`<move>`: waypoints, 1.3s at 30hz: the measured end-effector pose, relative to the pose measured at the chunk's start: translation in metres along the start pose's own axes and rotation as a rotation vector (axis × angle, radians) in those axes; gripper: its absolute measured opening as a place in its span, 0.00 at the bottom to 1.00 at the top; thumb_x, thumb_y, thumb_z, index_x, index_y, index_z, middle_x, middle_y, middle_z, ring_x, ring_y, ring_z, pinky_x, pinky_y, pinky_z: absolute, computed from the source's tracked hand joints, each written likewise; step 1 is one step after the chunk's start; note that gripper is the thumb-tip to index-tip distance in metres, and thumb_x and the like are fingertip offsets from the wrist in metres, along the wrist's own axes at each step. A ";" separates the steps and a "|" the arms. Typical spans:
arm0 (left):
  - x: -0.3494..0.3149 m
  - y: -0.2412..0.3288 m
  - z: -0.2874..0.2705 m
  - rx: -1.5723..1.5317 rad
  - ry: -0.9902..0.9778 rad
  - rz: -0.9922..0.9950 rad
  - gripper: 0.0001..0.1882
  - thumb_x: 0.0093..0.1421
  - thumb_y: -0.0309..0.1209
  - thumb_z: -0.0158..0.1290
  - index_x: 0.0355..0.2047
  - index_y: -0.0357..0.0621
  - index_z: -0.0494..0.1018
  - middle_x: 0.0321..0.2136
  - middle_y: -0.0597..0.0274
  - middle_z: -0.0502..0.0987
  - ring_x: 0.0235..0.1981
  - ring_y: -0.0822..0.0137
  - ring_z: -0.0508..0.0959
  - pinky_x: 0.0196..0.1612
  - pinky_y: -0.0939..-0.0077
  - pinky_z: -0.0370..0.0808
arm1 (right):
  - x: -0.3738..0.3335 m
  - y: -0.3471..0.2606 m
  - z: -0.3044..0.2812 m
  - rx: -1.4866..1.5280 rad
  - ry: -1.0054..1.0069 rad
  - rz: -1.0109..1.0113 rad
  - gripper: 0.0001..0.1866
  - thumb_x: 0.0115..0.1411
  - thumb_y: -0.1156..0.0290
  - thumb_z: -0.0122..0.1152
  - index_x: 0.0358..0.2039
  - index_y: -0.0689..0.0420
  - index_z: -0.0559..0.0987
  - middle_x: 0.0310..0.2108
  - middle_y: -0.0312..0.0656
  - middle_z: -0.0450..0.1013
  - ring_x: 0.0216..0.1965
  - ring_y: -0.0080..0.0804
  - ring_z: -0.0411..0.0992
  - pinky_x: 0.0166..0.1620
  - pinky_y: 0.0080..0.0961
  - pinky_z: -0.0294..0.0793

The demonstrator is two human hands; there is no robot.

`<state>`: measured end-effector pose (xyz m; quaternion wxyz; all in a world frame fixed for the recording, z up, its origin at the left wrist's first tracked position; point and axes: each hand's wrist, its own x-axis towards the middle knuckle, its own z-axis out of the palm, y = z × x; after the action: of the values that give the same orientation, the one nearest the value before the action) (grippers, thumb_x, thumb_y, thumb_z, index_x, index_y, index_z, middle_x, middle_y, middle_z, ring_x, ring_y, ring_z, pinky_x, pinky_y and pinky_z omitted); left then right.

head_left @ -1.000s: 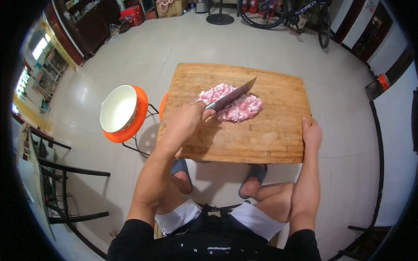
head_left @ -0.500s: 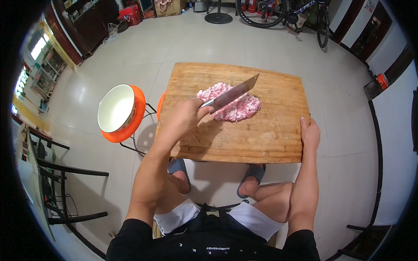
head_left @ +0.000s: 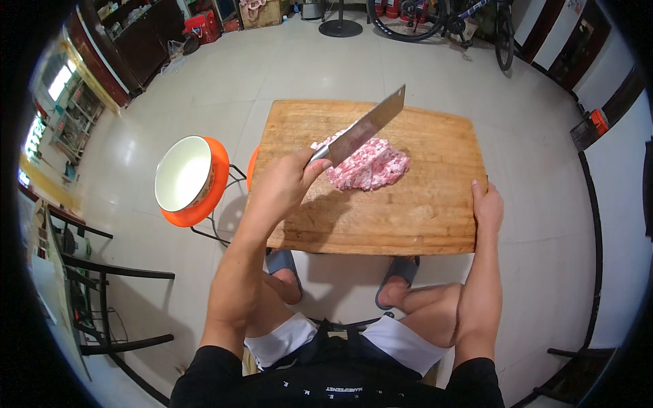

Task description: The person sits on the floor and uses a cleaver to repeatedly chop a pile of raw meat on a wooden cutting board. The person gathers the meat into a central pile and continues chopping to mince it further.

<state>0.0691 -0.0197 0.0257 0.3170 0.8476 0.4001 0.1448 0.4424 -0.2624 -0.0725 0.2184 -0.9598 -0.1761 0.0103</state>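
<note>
My left hand (head_left: 280, 187) is closed round the handle of a cleaver (head_left: 367, 128). Its broad steel blade slants up to the far right above a heap of pink and white minced meat (head_left: 373, 166), hiding part of the heap. The meat lies on a thick wooden cutting board (head_left: 408, 217). At the board's right edge, my right hand (head_left: 487, 207) grips the side, thumb on top and the other fingers mostly hidden along the edge.
Left of the board, a white enamel bowl (head_left: 183, 175) stands on an orange stool (head_left: 219, 180) with dark metal legs. A dark chair (head_left: 119, 272) is at the lower left. Farther off stand a bicycle (head_left: 449, 20) and a round black base (head_left: 340, 28) with a pole.
The cleaver's blade has risen and tips more steeply upward, away from the meat. My left hand keeps its hold, and my right hand stays on the board's edge.
</note>
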 end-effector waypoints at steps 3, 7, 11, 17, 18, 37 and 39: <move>0.000 -0.002 0.014 0.174 -0.004 0.049 0.22 0.73 0.50 0.56 0.48 0.42 0.81 0.30 0.43 0.82 0.33 0.40 0.81 0.38 0.47 0.74 | -0.002 -0.005 -0.006 0.000 -0.036 0.029 0.30 0.70 0.41 0.58 0.56 0.55 0.83 0.51 0.55 0.82 0.54 0.58 0.79 0.55 0.51 0.78; 0.006 -0.004 0.023 0.223 -0.080 -0.010 0.24 0.72 0.52 0.56 0.48 0.43 0.82 0.32 0.40 0.82 0.36 0.38 0.82 0.39 0.45 0.74 | 0.000 0.001 -0.001 -0.037 0.023 0.003 0.30 0.70 0.41 0.58 0.55 0.55 0.84 0.51 0.56 0.82 0.53 0.58 0.79 0.54 0.51 0.78; -0.002 0.002 0.005 0.011 0.011 0.043 0.24 0.72 0.53 0.56 0.48 0.43 0.82 0.31 0.41 0.82 0.34 0.39 0.81 0.38 0.46 0.74 | 0.000 0.002 0.000 -0.049 0.027 0.005 0.30 0.69 0.41 0.59 0.54 0.55 0.84 0.50 0.55 0.83 0.53 0.58 0.80 0.54 0.52 0.78; -0.005 0.003 0.022 0.302 -0.001 0.090 0.24 0.72 0.52 0.56 0.41 0.40 0.79 0.31 0.40 0.82 0.35 0.37 0.81 0.37 0.45 0.74 | -0.003 -0.002 0.000 -0.013 0.001 0.012 0.29 0.70 0.42 0.60 0.53 0.56 0.84 0.48 0.54 0.83 0.52 0.57 0.80 0.53 0.51 0.78; -0.002 0.003 0.024 0.269 -0.015 0.100 0.24 0.72 0.52 0.56 0.41 0.40 0.80 0.32 0.40 0.82 0.35 0.37 0.81 0.37 0.45 0.74 | -0.003 -0.002 -0.001 -0.020 0.012 0.008 0.29 0.70 0.42 0.60 0.52 0.56 0.84 0.48 0.54 0.83 0.51 0.57 0.80 0.53 0.51 0.78; 0.001 0.004 0.000 -0.074 -0.013 0.041 0.20 0.76 0.46 0.54 0.45 0.38 0.80 0.24 0.50 0.76 0.27 0.54 0.75 0.37 0.54 0.73 | -0.006 -0.004 -0.004 -0.019 0.019 0.009 0.29 0.70 0.43 0.59 0.53 0.58 0.84 0.49 0.55 0.83 0.51 0.56 0.80 0.52 0.51 0.79; 0.001 0.008 0.001 -0.037 -0.013 0.026 0.21 0.75 0.47 0.55 0.45 0.38 0.80 0.25 0.49 0.78 0.28 0.51 0.77 0.37 0.53 0.74 | -0.007 -0.008 -0.007 0.008 -0.028 0.024 0.29 0.70 0.43 0.59 0.53 0.58 0.84 0.49 0.55 0.83 0.51 0.56 0.80 0.52 0.51 0.78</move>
<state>0.0747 -0.0233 0.0300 0.3334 0.8476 0.3842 0.1510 0.4339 -0.2609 -0.0628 0.2198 -0.9607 -0.1676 0.0271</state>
